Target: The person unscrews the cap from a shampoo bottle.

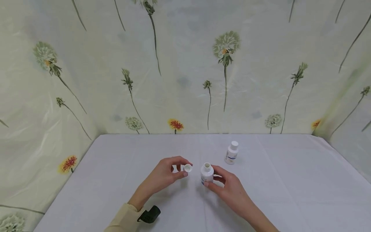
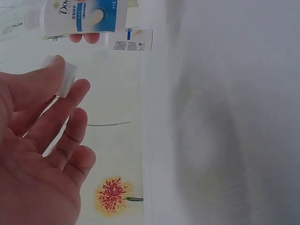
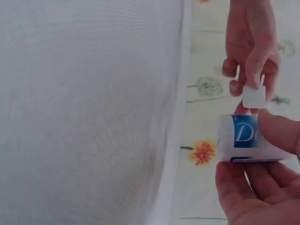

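My left hand (image 1: 165, 174) pinches a small white bottle cap (image 1: 187, 168) between thumb and fingertips, its hollow side facing the head camera. Just right of it, my right hand (image 1: 230, 190) grips a white Dove bottle (image 1: 207, 174) by its side, thumb in front and fingers behind. The bottle is uncapped, with its round mouth showing at the top. In the left wrist view the bottle's label (image 2: 96, 16) is blue and white. A narrow gap separates cap and bottle. Behind them, a second white bottle (image 1: 231, 154) with its cap on stands upright on the table.
A white cloth covers the table (image 1: 275, 193). Around its back and sides hangs a pale curtain (image 1: 185, 64) printed with dandelions and orange flowers. A black strap-like device (image 1: 150, 215) sits at the left sleeve (image 1: 124, 217).
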### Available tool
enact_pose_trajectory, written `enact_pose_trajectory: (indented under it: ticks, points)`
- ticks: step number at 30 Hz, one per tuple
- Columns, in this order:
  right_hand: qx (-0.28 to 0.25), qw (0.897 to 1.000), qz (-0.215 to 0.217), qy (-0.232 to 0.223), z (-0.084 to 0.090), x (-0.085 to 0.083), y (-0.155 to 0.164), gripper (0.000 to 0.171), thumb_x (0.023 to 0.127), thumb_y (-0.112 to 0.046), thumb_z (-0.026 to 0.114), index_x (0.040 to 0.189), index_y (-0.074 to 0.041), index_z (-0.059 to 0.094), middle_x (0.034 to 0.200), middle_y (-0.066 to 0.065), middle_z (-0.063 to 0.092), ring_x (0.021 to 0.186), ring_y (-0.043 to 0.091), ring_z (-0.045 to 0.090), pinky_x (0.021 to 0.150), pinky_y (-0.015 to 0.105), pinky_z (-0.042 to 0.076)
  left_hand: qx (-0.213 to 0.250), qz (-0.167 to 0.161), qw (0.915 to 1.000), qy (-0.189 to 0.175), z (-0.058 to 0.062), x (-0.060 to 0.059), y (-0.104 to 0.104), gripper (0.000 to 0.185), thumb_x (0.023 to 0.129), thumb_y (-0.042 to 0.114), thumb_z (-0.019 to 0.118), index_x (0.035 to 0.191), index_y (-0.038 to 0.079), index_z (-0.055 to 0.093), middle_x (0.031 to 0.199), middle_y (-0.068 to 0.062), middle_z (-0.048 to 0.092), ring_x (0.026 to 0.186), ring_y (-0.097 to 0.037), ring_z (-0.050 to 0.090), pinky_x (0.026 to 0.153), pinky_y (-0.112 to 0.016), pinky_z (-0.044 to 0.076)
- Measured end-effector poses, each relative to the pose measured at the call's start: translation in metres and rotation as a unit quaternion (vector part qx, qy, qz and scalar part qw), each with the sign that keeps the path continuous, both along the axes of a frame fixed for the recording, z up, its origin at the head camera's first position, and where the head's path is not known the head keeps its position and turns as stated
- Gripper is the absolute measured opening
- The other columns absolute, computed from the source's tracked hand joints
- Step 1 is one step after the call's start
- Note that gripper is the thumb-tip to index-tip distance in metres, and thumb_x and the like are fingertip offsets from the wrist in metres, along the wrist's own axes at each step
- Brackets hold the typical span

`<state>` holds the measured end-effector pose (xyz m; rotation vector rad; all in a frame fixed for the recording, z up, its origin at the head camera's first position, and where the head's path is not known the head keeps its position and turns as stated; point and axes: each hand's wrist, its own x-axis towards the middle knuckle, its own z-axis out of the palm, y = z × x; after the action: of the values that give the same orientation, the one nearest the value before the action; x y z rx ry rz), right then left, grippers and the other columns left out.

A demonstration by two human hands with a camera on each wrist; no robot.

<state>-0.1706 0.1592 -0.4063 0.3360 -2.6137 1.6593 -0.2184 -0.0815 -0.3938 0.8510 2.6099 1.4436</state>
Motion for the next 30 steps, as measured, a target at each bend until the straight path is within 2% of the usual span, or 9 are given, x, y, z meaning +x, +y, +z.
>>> enact_pose_trajectory:
  ticks: [6,10,18,24,30]
  points:
    - [-0.054,0.998,0.025,-0.010,-0.001,-0.001,0.001,0.049,0.084,-0.008,0.078,0.129,-0.013,0.061,0.124,0.005,0.062,0.113,0.023,0.062,0.095,0.030,0.048,0.002,0.002,1.0000,-0.009,-0.004,-0.002,-0.003,0.027,0.088,0.012,0.075,0.112,0.021,0.070,0.092,0.012,0.063,0.087,-0.017,0.055,0.070,-0.029,0.043]
    - [-0.070,0.997,0.030,-0.015,-0.001,-0.002,0.002,0.047,0.084,-0.008,0.078,0.128,-0.011,0.060,0.124,0.008,0.062,0.115,0.024,0.061,0.096,0.030,0.047,0.002,0.001,0.9999,-0.015,-0.007,-0.004,-0.004,0.028,0.089,0.012,0.074,0.115,0.020,0.070,0.096,0.011,0.065,0.088,-0.014,0.055,0.071,-0.029,0.044]
    - [-0.067,0.998,0.011,-0.014,-0.001,-0.002,0.003,0.048,0.083,-0.009,0.079,0.127,-0.010,0.061,0.122,0.008,0.064,0.114,0.025,0.061,0.094,0.031,0.049,0.007,0.005,0.9999,-0.012,-0.009,-0.007,-0.006,0.028,0.088,0.012,0.074,0.115,0.022,0.071,0.097,0.017,0.066,0.092,-0.010,0.058,0.073,-0.030,0.047]
    - [-0.055,0.998,-0.007,-0.016,0.001,-0.002,0.002,0.047,0.082,-0.009,0.080,0.126,-0.010,0.063,0.118,0.007,0.066,0.110,0.023,0.063,0.092,0.029,0.050,0.008,0.007,0.9999,-0.008,-0.009,-0.009,-0.008,0.026,0.088,0.012,0.075,0.111,0.021,0.071,0.098,0.016,0.067,0.094,-0.016,0.060,0.073,-0.030,0.047]
    - [-0.047,0.999,0.001,-0.012,-0.001,-0.004,0.001,0.048,0.081,-0.007,0.080,0.126,-0.010,0.062,0.118,0.006,0.065,0.108,0.022,0.063,0.091,0.028,0.050,0.001,0.020,0.9998,-0.007,-0.011,-0.010,-0.011,0.025,0.087,0.013,0.075,0.109,0.023,0.071,0.095,0.016,0.067,0.093,-0.014,0.061,0.073,-0.029,0.048]
